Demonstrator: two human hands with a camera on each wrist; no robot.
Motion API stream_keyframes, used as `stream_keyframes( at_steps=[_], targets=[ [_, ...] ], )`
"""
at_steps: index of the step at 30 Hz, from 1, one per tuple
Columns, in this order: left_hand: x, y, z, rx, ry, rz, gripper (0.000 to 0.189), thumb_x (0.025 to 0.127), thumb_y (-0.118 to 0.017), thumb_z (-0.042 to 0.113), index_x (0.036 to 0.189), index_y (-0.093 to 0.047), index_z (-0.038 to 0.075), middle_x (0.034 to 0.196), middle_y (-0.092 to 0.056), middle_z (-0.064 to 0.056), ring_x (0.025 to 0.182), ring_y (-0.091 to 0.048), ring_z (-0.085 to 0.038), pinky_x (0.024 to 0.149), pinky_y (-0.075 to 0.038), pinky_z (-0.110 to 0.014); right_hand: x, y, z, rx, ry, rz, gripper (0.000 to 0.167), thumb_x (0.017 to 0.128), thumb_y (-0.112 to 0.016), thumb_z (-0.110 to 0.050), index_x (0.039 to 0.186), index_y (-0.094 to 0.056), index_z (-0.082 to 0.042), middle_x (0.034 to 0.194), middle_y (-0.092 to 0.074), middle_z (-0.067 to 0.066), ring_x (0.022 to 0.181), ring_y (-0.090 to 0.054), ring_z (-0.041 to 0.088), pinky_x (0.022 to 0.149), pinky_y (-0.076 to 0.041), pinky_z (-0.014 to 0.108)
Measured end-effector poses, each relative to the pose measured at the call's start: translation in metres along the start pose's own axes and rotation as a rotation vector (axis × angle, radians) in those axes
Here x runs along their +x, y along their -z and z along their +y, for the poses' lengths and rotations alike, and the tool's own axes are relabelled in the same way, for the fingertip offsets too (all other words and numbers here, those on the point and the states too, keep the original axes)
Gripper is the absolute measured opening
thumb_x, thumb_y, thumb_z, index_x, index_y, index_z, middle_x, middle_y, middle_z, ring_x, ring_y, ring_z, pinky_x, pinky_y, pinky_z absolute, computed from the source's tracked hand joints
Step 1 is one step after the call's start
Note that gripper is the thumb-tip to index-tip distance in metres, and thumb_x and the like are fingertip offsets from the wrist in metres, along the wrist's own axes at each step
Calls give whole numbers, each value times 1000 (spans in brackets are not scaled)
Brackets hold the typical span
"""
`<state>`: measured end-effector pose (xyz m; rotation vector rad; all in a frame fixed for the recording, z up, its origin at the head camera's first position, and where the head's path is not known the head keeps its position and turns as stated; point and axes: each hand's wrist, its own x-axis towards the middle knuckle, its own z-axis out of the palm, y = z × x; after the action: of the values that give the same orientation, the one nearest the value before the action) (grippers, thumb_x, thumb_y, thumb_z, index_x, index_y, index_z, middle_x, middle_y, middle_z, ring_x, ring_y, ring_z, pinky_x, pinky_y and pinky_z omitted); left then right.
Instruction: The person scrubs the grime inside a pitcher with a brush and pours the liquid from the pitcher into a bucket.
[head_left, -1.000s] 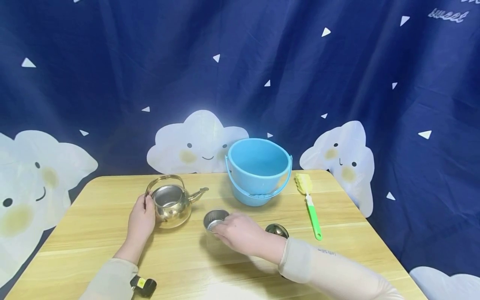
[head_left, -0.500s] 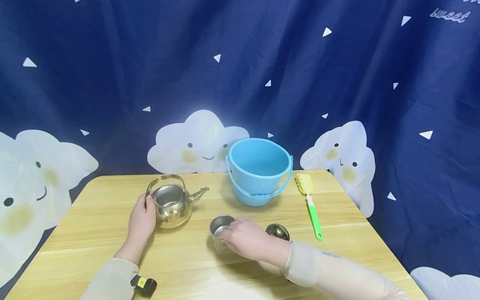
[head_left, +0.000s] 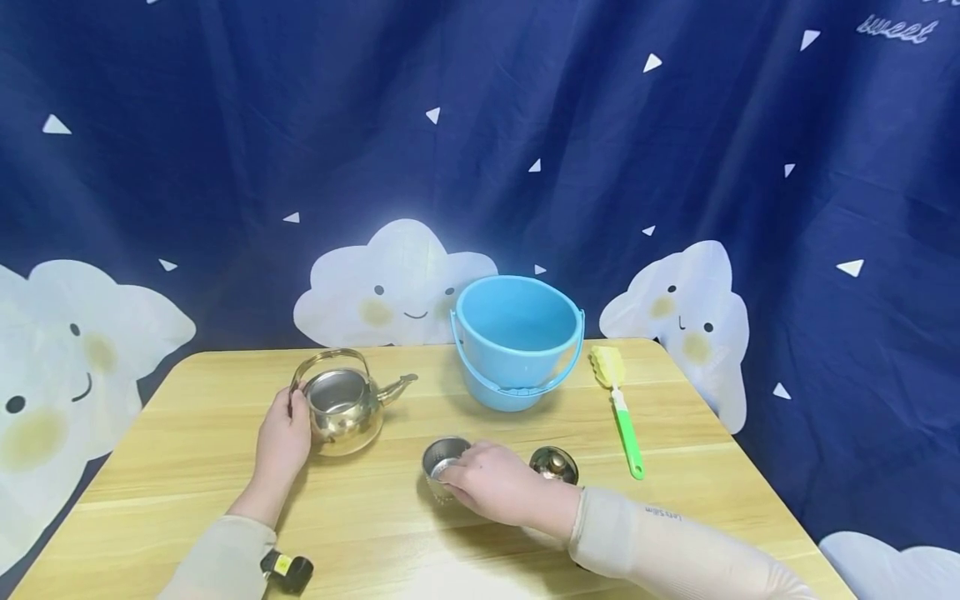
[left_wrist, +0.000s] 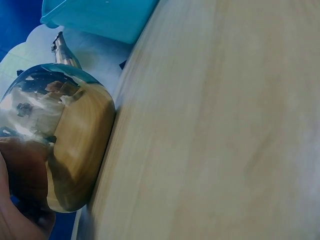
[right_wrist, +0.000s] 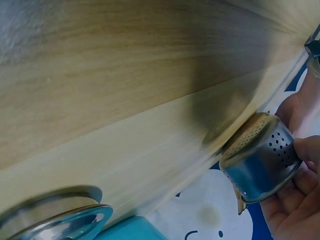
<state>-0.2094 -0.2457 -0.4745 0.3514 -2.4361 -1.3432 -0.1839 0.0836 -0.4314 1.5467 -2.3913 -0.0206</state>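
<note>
On the table's left side stands a gold metal teapot [head_left: 347,427], its top uncovered and its spout pointing right. My left hand [head_left: 285,437] grips it at the left, by the base of its arched handle; the fingers behind are hidden. In the left wrist view the shiny teapot body [left_wrist: 82,145] fills the left edge. My right hand [head_left: 495,483] pinches the rim of a perforated metal tea strainer [head_left: 437,482], thumb inside. The right wrist view shows the strainer [right_wrist: 265,162] low over the wood; whether its base touches, I cannot tell. The teapot lid [head_left: 555,463] lies just beyond my right wrist.
A light blue bucket [head_left: 498,379] with its handle lowered stands at the back. To its right lies a yellow sponge brush [head_left: 627,433] with a green handle. A dark blue curtain [head_left: 480,150] hangs behind the wooden table [head_left: 360,533].
The strainer and my right hand have moved slightly right and nearer to me, and the strainer has come lower. My left hand and the teapot have stayed put.
</note>
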Motion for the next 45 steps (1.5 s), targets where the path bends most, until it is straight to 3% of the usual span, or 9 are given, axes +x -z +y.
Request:
stream_keyframes(
  at_steps=[17,45],
  targets=[
    [0,-1,-2,-5,3,7,57,109,-23,37,148,-42,-1,148,-44,-28,138,-37,-50,113,-29,-62,-3,-5,-1,16,-12,-30,9,94,-71,-25,102,-74,-22,86,-72,-12,72,-62,1,73,-48,17],
    [1,-1,-3,2,2,0,58,109,-22,37,148,-41,-1,149,-43,-29,139,-36,-50,113,-29,-62,-10,-9,-2,48,-11,-42,5,90,-75,-23,92,-71,-22,79,-69,-13,68,-58,0,69,-46,16]
  ],
)
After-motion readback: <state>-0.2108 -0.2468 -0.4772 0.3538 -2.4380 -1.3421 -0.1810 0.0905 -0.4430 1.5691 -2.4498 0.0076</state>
